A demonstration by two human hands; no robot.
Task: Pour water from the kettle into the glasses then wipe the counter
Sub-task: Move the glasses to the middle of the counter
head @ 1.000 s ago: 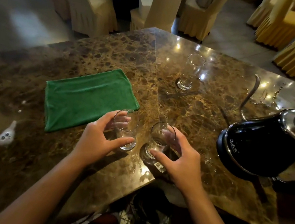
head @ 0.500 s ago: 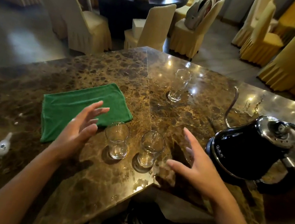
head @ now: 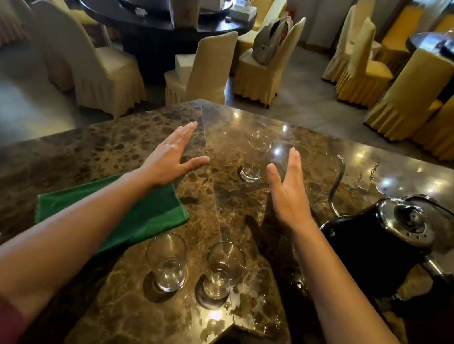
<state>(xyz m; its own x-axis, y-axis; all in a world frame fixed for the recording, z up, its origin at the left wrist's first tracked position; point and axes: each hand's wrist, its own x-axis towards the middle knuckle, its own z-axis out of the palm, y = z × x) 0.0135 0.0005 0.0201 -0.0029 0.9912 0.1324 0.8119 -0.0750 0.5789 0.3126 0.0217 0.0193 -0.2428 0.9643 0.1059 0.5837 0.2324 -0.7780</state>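
Observation:
Two empty glasses stand side by side near the front edge of the marble counter [head: 111, 317]: the left glass [head: 167, 262] and the right glass [head: 222, 270]. A third, taller glass [head: 254, 158] stands farther back. My left hand [head: 172, 156] and my right hand [head: 287, 191] are stretched out above the counter with straight fingers, one on each side of the far glass, touching nothing. A black gooseneck kettle [head: 379, 242] with a chrome lid sits at the right. A folded green cloth [head: 148, 219] lies at the left, partly under my left forearm.
Beyond the counter stand several covered chairs [head: 206, 72] and a dark round table [head: 161, 16] with boxes on it. The kettle's thin spout [head: 337, 178] curves up toward the far glass. A cord [head: 442, 207] runs off behind the kettle.
Both hands let go of the two near glasses, then reached forward with straight fingers to either side of the far glass. The camera tilted up toward the room.

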